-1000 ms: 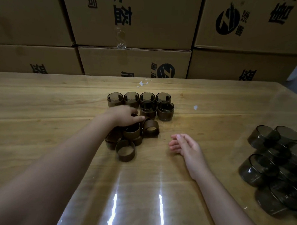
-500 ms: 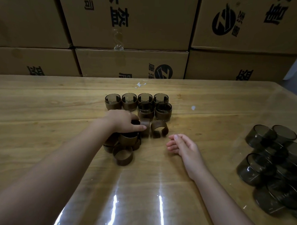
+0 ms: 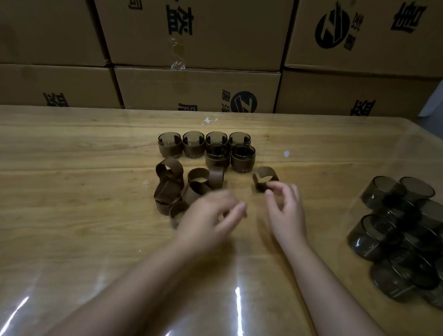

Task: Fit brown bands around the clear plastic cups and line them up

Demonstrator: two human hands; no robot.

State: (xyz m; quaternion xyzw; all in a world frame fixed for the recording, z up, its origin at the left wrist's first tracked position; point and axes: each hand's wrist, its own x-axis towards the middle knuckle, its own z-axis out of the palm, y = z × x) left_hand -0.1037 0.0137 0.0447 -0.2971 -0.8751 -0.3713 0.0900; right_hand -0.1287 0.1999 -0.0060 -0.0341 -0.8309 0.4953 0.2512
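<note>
Several clear cups wearing brown bands (image 3: 217, 152) stand in two short rows at the table's middle. In front of them lies a heap of loose brown bands (image 3: 170, 184). One band (image 3: 265, 177) lies apart to the right of the heap. My right hand (image 3: 287, 214) has loosely curved fingers, and its thumb tip is at this band's near edge; no grip shows. My left hand (image 3: 210, 218) is blurred just in front of the heap, fingers relaxed and pointing right, holding nothing. A pile of bare smoky clear cups (image 3: 403, 234) lies at the right.
Stacked cardboard boxes (image 3: 193, 90) form a wall along the table's far edge. A glossy clear sheet covers the wooden table (image 3: 61, 211). The table's right corner (image 3: 420, 130) is rounded, close behind the bare cups.
My left hand has drawn back off the band heap toward me. My right hand has moved forward to the single band, which now lies farther right of the heap.
</note>
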